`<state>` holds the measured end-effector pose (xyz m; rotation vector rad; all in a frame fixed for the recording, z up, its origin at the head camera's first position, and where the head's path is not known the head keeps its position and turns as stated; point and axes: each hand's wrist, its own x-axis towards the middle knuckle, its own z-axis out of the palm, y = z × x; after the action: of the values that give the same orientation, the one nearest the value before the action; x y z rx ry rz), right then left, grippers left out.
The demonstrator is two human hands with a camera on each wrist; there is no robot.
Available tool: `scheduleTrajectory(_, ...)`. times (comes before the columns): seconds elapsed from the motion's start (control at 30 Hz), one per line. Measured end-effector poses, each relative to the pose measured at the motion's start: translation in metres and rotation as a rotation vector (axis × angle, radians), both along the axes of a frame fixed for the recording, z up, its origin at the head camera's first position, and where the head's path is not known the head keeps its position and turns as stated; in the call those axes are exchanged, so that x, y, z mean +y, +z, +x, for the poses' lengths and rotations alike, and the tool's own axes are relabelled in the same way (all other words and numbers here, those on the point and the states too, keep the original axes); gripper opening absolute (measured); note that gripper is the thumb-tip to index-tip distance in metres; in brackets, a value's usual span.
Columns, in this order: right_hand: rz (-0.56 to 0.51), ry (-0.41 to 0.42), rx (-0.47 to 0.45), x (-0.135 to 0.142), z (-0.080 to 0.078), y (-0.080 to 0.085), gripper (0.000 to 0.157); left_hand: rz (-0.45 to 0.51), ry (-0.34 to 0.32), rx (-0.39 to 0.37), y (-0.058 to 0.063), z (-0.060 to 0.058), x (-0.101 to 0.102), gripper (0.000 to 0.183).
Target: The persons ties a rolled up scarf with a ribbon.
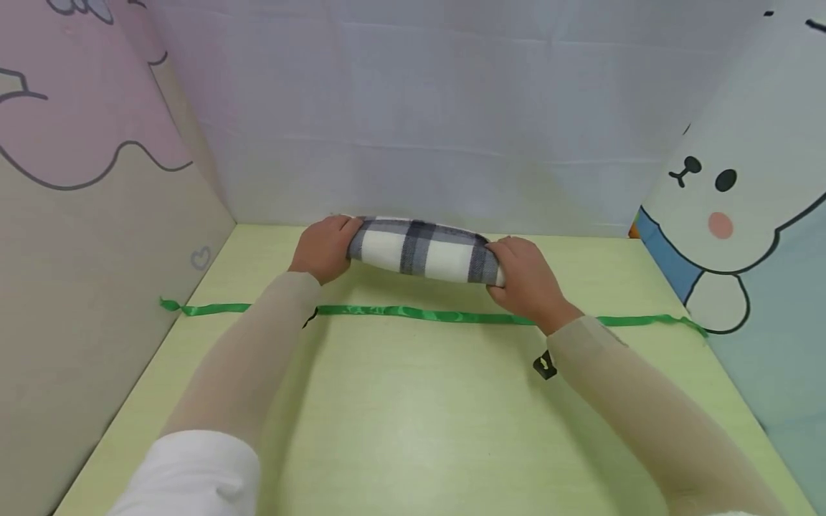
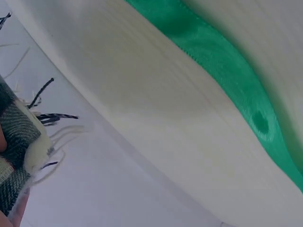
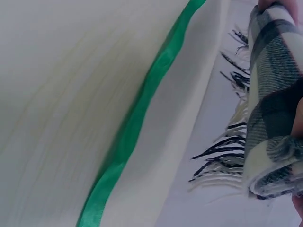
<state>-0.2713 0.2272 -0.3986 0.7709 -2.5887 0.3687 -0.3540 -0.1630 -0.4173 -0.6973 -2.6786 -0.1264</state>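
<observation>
here, two hands (image 1: pixel 327 247) (image 1: pixel 524 278) curled round one rolled plaid cloth (image 1: pixel 422 251), one green ribbon (image 1: pixel 413 312) nearby

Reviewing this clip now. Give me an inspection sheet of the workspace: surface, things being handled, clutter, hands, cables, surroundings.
Surface: pale yellow-green table, with a green ribbon running across it from side to side.
Things being handled: one checked scarf, rolled or folded, with loose fringe along an edge; it appears raised above the table, beyond the ribbon.
Clutter: a small dark piece shows beside the right forearm; its nature cannot be told.
Hands: left hand grips one end of the scarf, right hand the other.
Cables: nothing seen.
Surroundings: plain pale back wall; cartoon prints on both side walls.
</observation>
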Motion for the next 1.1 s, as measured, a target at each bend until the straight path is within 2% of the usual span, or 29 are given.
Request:
scheduleTrajectory(0.2, -0.081, 0.005, -0.022, 0.000, 0.015, 0.013, 0.051, 0.010, -0.017, -0.003, 0.005, 0.006, 0.000, 0.066)
scheduleTrajectory(0.37, -0.191, 0.073, 0.012, 0.000, 0.026, 0.020, 0.053, 0.046, -0.036, 0.012, 0.009, 0.008, -0.002, 0.066)
scheduleTrajectory(0.5, -0.273, 0.189, 0.124, -0.001, 0.030, 0.025, 0.051, 0.076, -0.055, 0.039, 0.013, 0.010, -0.003, 0.067)
scheduleTrajectory(0.77, -0.364, 0.394, 0.334, -0.008, 0.046, 0.029, 0.053, 0.137, -0.093, 0.077, 0.023, 0.014, -0.002, 0.063)
scheduleTrajectory(0.93, -0.422, 0.472, 0.469, -0.020, 0.054, 0.031, 0.045, 0.183, -0.128, 0.121, 0.021, 0.013, -0.002, 0.062)
scheduleTrajectory(1.1, -0.462, 0.514, 0.548, -0.030, 0.059, 0.035, 0.043, 0.224, -0.154, 0.150, 0.022, 0.012, -0.002, 0.063)
